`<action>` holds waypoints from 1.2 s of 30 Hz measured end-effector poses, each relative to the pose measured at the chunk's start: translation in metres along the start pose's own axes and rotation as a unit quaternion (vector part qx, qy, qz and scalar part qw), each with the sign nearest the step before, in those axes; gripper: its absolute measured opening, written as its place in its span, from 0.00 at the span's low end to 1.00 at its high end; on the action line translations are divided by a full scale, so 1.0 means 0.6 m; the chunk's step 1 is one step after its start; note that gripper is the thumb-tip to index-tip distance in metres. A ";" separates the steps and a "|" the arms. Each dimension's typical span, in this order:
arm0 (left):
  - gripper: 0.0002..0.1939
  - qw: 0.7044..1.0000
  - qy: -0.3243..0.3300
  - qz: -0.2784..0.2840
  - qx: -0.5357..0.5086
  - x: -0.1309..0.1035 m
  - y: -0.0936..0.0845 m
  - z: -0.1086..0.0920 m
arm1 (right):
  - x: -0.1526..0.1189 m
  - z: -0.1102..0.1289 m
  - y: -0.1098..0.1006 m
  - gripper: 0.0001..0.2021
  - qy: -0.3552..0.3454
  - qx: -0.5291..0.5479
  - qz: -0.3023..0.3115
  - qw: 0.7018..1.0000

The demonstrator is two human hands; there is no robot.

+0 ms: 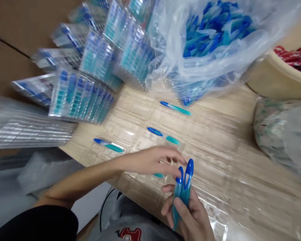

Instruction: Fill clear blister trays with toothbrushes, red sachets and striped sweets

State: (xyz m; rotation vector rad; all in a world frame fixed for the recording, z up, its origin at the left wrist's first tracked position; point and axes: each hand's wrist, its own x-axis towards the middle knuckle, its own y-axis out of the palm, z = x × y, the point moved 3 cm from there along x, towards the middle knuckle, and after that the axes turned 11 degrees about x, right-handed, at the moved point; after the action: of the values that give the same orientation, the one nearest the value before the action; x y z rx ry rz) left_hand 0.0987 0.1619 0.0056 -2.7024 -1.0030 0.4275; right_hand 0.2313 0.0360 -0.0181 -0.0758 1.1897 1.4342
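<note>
My right hand (188, 211) is closed around a few pens (182, 190) with blue caps and teal barrels, their caps pointing up. Reaching in from the left, my left hand (153, 160) has its fingers apart, with the fingertips right beside the cap of one held pen. Clear plastic blister trays (205, 144) cover the table under both hands. Single pens lie in the trays: one pen (175, 108) farther off, another pen (109, 145) to the left, and a third pen (155, 131) between them. A teal bit shows beneath my left hand.
A clear bag (175, 63) full of loose blue and teal pens stands at the back. Filled pen packs (77, 97) are heaped at the back left, beside a stack of clear trays (27, 124). On the right are a cream tub (271, 80) holding red patterned cloth and a plastic-wrapped bundle (278, 134).
</note>
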 end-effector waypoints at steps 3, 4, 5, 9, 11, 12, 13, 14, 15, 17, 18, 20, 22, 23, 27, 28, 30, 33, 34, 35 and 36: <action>0.04 0.989 -0.048 0.056 -0.128 -0.037 0.024 -0.012 | 0.010 -0.006 0.006 0.16 -0.018 -0.025 0.027 0.999; 0.03 0.984 -0.064 0.044 -0.160 -0.046 0.023 -0.011 | 0.012 -0.007 0.008 0.16 -0.026 -0.033 0.030 0.999; 0.03 0.980 -0.074 0.022 -0.183 -0.054 0.019 -0.009 | 0.014 -0.006 0.009 0.15 -0.031 -0.039 0.029 0.998; 0.06 0.968 -0.097 -0.092 -0.212 -0.080 -0.015 0.000 | 0.013 0.005 0.012 0.13 -0.060 -0.046 0.000 0.997; 0.07 0.961 -0.090 -0.119 -0.233 -0.091 -0.027 0.000 | 0.008 0.011 0.015 0.13 -0.080 -0.055 -0.014 0.995; 0.07 0.959 -0.079 -0.126 -0.243 -0.095 -0.030 -0.002 | 0.005 0.013 0.017 0.12 -0.091 -0.059 -0.021 0.994; 0.07 0.957 -0.066 -0.132 -0.251 -0.099 -0.032 -0.004 | 0.002 0.015 0.019 0.12 -0.103 -0.062 -0.031 0.992; 0.07 0.956 -0.051 -0.135 -0.256 -0.102 -0.033 -0.007 | 0.000 0.016 0.021 0.12 -0.117 -0.064 -0.041 0.990; 0.08 0.956 -0.040 -0.138 -0.257 -0.105 -0.034 -0.009 | -0.003 0.018 0.024 0.11 -0.132 -0.066 -0.052 0.988; 0.08 0.958 -0.030 -0.144 -0.246 -0.111 -0.033 -0.013 | -0.007 0.021 0.030 0.10 -0.165 -0.069 -0.077 0.981; 0.09 0.960 -0.030 -0.149 -0.235 -0.113 -0.033 -0.015 | -0.009 0.023 0.033 0.10 -0.180 -0.070 -0.085 0.977; 0.09 0.963 -0.032 -0.162 -0.212 -0.117 -0.033 -0.017 | -0.013 0.025 0.038 0.09 -0.204 -0.071 -0.091 0.972; 0.10 0.965 -0.032 -0.168 -0.196 -0.119 -0.032 -0.019 | -0.016 0.025 0.040 0.08 -0.218 -0.076 -0.090 0.969; 0.10 0.967 -0.032 -0.168 -0.192 -0.120 -0.031 -0.020 | -0.018 0.024 0.040 0.08 -0.224 -0.082 -0.089 0.967; 0.09 0.969 -0.039 -0.149 -0.195 -0.125 -0.025 -0.021 | -0.028 0.023 0.032 0.10 -0.272 -0.111 -0.099 0.951; 0.09 0.969 -0.041 -0.144 -0.198 -0.125 -0.023 -0.021 | -0.030 0.024 0.030 0.11 -0.281 -0.120 -0.104 0.946; 0.10 0.970 -0.042 -0.136 -0.196 -0.127 -0.018 -0.020 | -0.031 0.026 0.027 0.10 -0.286 -0.126 -0.104 0.944; 0.09 0.975 -0.046 -0.129 -0.173 -0.126 -0.013 -0.015 | -0.025 0.032 0.028 0.09 -0.275 -0.102 -0.075 0.953; 0.09 0.977 -0.050 -0.128 -0.163 -0.124 -0.012 -0.013 | -0.023 0.033 0.029 0.08 -0.268 -0.093 -0.066 0.957; 0.08 0.979 -0.053 -0.128 -0.152 -0.123 -0.011 -0.011 | -0.020 0.034 0.030 0.08 -0.262 -0.087 -0.060 0.959; 0.08 0.980 -0.052 -0.129 -0.139 -0.121 -0.012 -0.010 | -0.017 0.034 0.030 0.08 -0.258 -0.083 -0.058 0.961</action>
State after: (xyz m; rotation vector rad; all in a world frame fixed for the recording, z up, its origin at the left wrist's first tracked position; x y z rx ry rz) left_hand 0.0437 0.1182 0.0270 -2.7520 -1.5248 0.4098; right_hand 0.2322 0.0467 0.0089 0.1076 0.6258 1.3394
